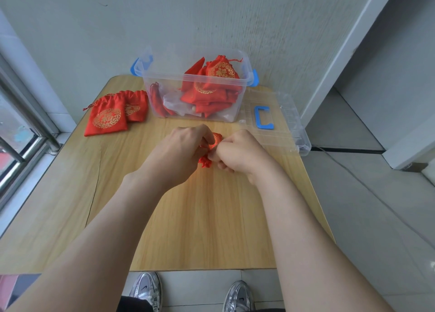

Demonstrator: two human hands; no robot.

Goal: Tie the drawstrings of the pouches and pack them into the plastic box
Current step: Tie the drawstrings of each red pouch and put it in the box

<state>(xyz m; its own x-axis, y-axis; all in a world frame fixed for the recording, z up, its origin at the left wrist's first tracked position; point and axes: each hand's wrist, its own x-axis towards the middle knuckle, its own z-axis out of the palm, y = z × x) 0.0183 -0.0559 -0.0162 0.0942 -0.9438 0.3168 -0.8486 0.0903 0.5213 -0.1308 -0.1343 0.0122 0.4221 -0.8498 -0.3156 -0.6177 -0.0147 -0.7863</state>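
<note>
**Pouch gripped in both hands; box straight ahead**

Head view.
- Both hands closed on one red pouch (215, 140), held over the middle of the surface (200, 217).
- Left hand (186, 144): fingers curled over the far, gold-printed part of the pouch.
- Right hand (237, 153): fingers curled tight, pinching at the pouch's right side. Drawstring hidden under the fingers, so cannot tell whether knotted.
- Only two red patches visible between the hands: printed body on the far side, gathered ruffle on the near side. Long axis therefore judged near-to-far, with the mouth end toward the person. Tentative, since mostly covered.

Relation for the coming move:
- Plastic box (164, 83) directly beyond the hands at the far edge of the surface, open and already holding a heap of packed pouches (211, 92). Near the hands, not touching.
- Left hand judged marginally nearer to the box's front wall.
- Right hand nearer to the clear lid (277, 128), lying flat just right of the box.
- Two loose pouches (106, 118) flat and overlapping at far left, well apart from the hands, on the left hand's side.

Step judged: tying. Next move judged a short forward carry, up and over the front wall. Either hand suitable, left slightly favoured.
</note>
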